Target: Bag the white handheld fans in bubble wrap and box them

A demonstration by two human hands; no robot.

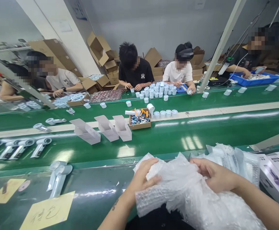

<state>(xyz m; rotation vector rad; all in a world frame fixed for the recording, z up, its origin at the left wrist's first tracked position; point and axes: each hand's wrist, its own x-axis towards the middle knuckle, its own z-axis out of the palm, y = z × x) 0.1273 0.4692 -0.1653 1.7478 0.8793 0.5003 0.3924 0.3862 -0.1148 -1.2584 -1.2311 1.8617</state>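
Holding bubble wrap (pixel 180 180) (both hands (pixel 141 175) (pixel 219 176))

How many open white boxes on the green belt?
3, in a row on the green belt: left box, middle box, right box next to the parts carton. None looks hidden.

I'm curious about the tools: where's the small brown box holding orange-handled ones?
In the head view, the small brown box sits near the centre, just right of three open white boxes.
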